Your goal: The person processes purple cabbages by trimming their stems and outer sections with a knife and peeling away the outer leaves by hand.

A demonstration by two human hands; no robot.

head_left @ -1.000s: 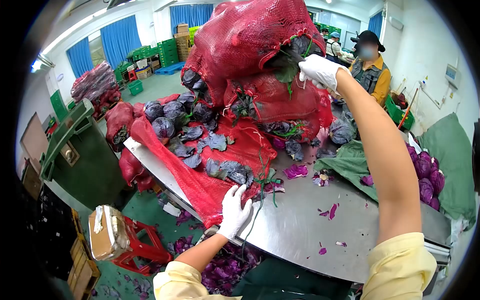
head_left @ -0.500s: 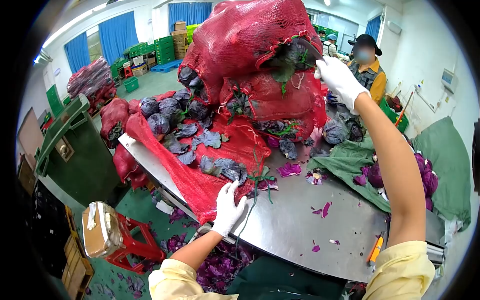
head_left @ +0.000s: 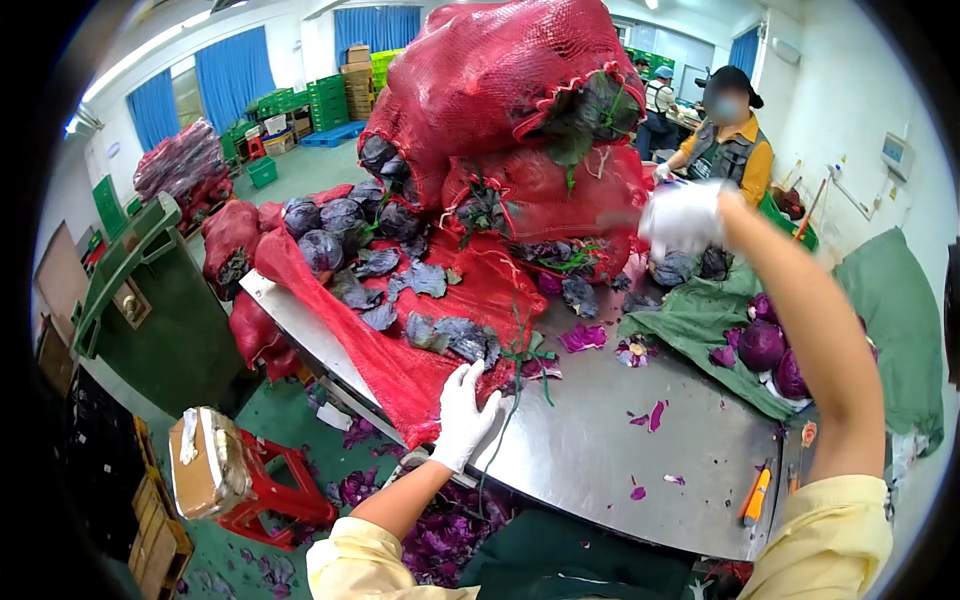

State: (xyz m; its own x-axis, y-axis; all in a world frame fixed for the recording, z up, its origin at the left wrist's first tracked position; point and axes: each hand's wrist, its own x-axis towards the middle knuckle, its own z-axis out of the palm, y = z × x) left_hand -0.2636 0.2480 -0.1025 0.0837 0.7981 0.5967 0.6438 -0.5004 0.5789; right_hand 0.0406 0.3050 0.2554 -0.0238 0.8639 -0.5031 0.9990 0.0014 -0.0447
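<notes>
My left hand (head_left: 465,420), in a white glove, rests with fingers apart at the edge of a flattened red mesh bag (head_left: 375,370). Loose dark cabbage leaves (head_left: 455,338) and a green string lie by its fingertips. My gloved right hand (head_left: 685,217) is smeared by motion in front of the stacked full mesh bags (head_left: 510,75). It looks closed, with a faint blade-like streak at its left; the exact thing is blurred. Whole red cabbages (head_left: 320,250) sit at the left on the flattened bag. Dark leaves (head_left: 590,110) show through the upper bag's opening.
An orange-handled cutter (head_left: 757,497) lies at the metal table's (head_left: 620,460) right edge. Peeled purple cabbages (head_left: 762,345) rest on green cloth (head_left: 690,325). A green bin (head_left: 150,300) and a red stool (head_left: 265,490) stand left. A co-worker (head_left: 735,140) is at the back right.
My right hand has dropped from the upper bag's opening to the lower bag's right side. My left hand has barely moved. The co-worker's arm is now visible reaching forward.
</notes>
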